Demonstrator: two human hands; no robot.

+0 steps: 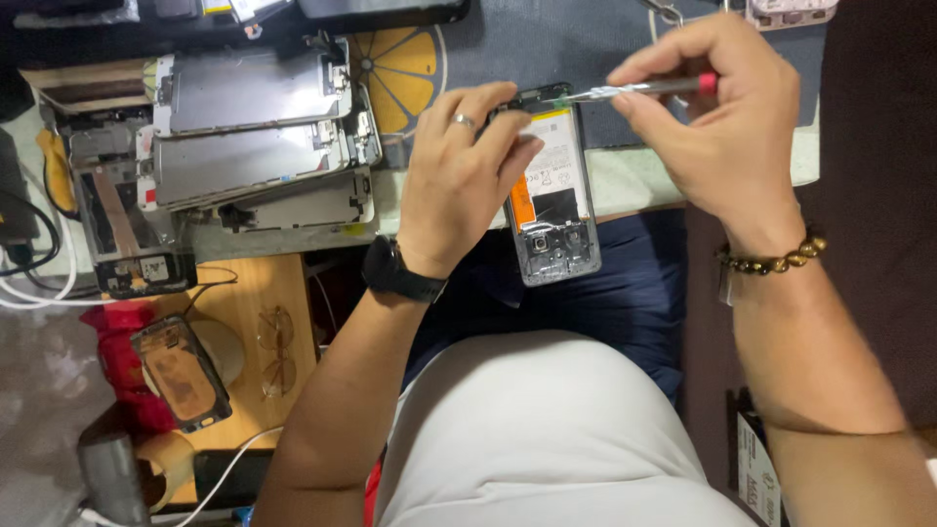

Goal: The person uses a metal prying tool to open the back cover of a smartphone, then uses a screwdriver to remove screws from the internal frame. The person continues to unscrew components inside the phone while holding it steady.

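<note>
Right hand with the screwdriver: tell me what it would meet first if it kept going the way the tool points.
The right hand aims the screwdriver leftward at the top edge of the opened phone. That edge comes first, apparently already touched; just beyond are the left hand fingertips.

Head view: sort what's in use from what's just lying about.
In use: opened phone, held by the left hand; screwdriver in the right hand.

Lying about: stack of phone frames, loose phone, eyeglasses, white cable.

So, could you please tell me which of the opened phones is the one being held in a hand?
The phone with the white-and-orange battery, right of the stacked phones. The left hand grips it while the right hand brings a screwdriver to its top; the others lie untouched.
</note>
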